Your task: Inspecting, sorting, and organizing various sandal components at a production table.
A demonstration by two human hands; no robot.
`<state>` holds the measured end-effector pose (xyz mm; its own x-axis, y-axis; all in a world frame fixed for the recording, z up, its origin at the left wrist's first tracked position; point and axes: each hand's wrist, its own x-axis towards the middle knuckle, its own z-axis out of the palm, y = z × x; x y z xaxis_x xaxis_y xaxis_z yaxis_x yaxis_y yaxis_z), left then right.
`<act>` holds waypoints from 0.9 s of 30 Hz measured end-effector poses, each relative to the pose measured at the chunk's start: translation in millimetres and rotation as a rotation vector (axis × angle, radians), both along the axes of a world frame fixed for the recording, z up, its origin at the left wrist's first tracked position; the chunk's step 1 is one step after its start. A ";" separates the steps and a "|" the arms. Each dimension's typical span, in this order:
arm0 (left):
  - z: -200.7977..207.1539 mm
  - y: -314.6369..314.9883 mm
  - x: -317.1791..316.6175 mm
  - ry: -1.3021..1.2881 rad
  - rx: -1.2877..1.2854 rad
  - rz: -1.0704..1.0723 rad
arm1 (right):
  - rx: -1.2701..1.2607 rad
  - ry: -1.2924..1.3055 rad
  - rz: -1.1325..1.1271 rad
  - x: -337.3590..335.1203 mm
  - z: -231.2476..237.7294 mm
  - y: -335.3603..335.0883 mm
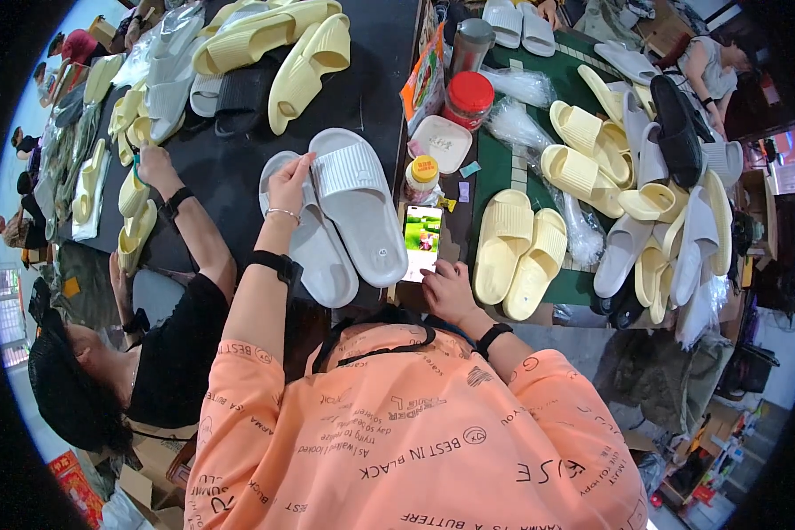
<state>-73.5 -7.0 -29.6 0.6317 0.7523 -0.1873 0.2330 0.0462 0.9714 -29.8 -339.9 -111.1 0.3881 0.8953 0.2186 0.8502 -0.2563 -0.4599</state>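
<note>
My left hand (287, 187) is closed over the strap of one grey slide slipper (320, 256). A fingertip of that hand reaches the strap edge of its mate, the other grey slipper (362, 208), lying alongside on the dark table. Close to my body, my right hand (449, 291) has its fingers at the lower end of a phone (422, 243) with a lit, colourful screen. These fingers are loosely bent and apart, with nothing gripped in them. A pair of pale yellow slippers (506, 252) lies to the right of this hand.
Beyond the phone stand a yellow-lidded jar (423, 172), a white-lidded tub (442, 143), a red-lidded jar (469, 97) and a tumbler (473, 46). Mixed slippers (658, 190) heap on the green mat at right. A co-worker's hand (155, 168) works among yellow slippers at left.
</note>
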 end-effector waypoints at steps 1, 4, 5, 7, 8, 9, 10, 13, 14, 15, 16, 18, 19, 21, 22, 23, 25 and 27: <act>1.3 -0.2 0.6 0.005 0.014 0.025 | -0.001 0.001 0.000 -0.1 1.4 1.5; 3.8 -2.2 0.8 -0.010 0.024 0.036 | 0.020 -0.015 -0.026 0.3 3.1 7.2; 4.0 -2.4 0.8 -0.009 0.024 0.037 | 0.004 -0.007 -0.018 0.7 2.6 8.4; 4.6 -1.9 1.3 0.007 0.033 0.028 | -0.012 0.000 -0.009 1.2 1.5 7.8; 4.8 -1.8 1.7 0.006 0.033 0.029 | -0.015 -0.005 0.034 1.6 1.1 4.9; 4.9 -2.1 1.9 -0.001 0.033 0.023 | -0.018 -0.010 0.076 1.7 0.4 3.1; 4.7 -2.9 2.2 -0.008 0.032 0.015 | -0.018 -0.010 0.075 1.5 0.9 2.4; 5.0 -2.7 1.1 0.020 0.028 0.032 | -0.048 0.015 0.088 1.3 1.5 2.6; 1.6 -0.7 0.1 0.021 0.029 0.034 | -0.038 0.011 0.058 1.2 0.7 5.2; -3.2 2.2 -0.4 -0.014 0.015 0.028 | -0.029 0.007 0.027 1.0 0.4 6.6; -4.3 3.0 0.5 -0.050 0.001 0.021 | -0.029 0.007 0.027 1.0 1.0 6.5; -5.8 4.2 -0.3 -0.042 0.005 0.020 | -0.009 -0.004 0.075 0.6 2.8 5.6; -5.2 3.6 0.4 -0.035 0.009 0.016 | -0.010 -0.005 0.073 0.7 2.4 4.2; -3.8 1.9 1.6 -0.032 0.020 0.013 | -0.019 0.027 0.073 1.2 1.1 0.9; -4.5 2.2 1.2 -0.028 0.032 0.013 | -0.018 0.026 0.072 2.1 1.1 -0.1; -4.9 2.9 0.7 -0.029 0.033 0.012 | -0.030 0.022 0.027 3.2 1.2 -1.2; -5.0 4.7 0.0 0.033 0.080 -0.041 | -0.086 0.029 0.000 5.1 3.5 -1.0; -5.4 4.9 -0.3 0.035 0.063 -0.034 | -0.036 0.033 0.031 4.9 6.1 6.3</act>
